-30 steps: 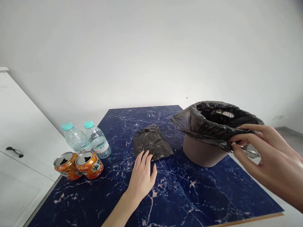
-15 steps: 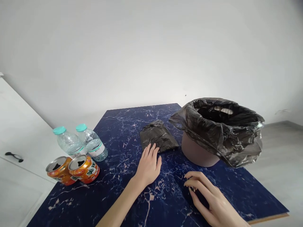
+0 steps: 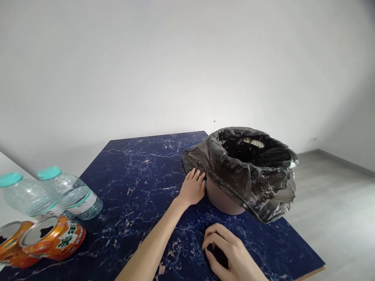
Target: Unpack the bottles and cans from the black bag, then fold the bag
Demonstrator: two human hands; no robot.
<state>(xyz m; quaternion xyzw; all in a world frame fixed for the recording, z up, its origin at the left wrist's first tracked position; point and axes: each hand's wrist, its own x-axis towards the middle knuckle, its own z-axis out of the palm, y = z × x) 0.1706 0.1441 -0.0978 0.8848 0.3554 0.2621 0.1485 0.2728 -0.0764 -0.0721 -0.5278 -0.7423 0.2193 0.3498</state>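
Hands: my left hand (image 3: 192, 188) lies flat and released, palm down, at centre frame, fingertips on the black plastic just left of the bin's base. My right hand (image 3: 227, 253) sits on the counter at lower centre, fingers curled over something small and dark; I cannot tell whether it is gripped or merely covered.

Bin: round brownish plastic waste bin (image 3: 222, 199) stands upright right of centre on the counter, lined with a crinkled black plastic bag (image 3: 249, 171) whose loose edge is folded outward over the rim and hangs down on all sides I can see.

Change: a second ago my right hand was pinching the liner's edge at the right rim; now it is off the bag and down on the counter. The folded black packet my left hand rested beside is no longer separately visible, since the overhang covers that spot or the view has swung right.

Meaning: I judge the liner is seated, since it keeps its place with no hand on the rim.

Counter: dark blue marbled counter (image 3: 140, 183) fills the lower middle.

Left edge: two clear plastic water bottles with teal caps (image 3: 58, 193), and below them two opened orange drink cans on their sides (image 3: 43, 242), well apart from both hands.
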